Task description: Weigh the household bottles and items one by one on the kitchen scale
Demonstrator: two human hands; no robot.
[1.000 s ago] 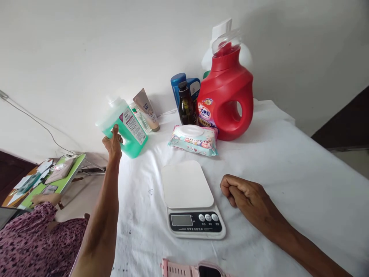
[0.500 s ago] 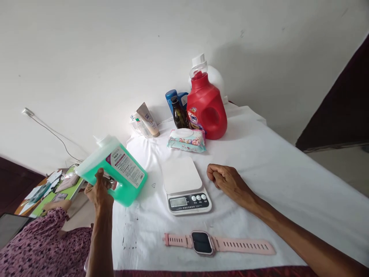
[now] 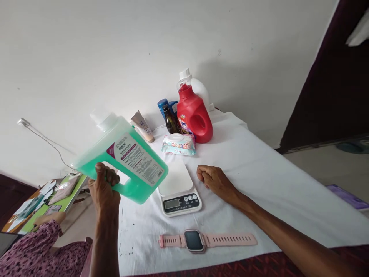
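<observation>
Green jug (image 3: 123,161) hides the scale's (image 3: 178,188) left corner.

Table (image 3: 259,173): white cloth covers it.
Near you: pink watch (image 3: 196,241), scale (image 3: 178,186).
Far end: wipes (image 3: 178,144), red jug (image 3: 193,114), bottles (image 3: 170,115), tube (image 3: 142,126).

Green jug (image 3: 123,159), a sec ago standing at the table's back-left by the tubes, is now off the cloth, lifted & tilted in the left hand (image 3: 104,189), fingers through its handle. It hangs over the table's left edge, just left of the scale (image 3: 178,187).
</observation>
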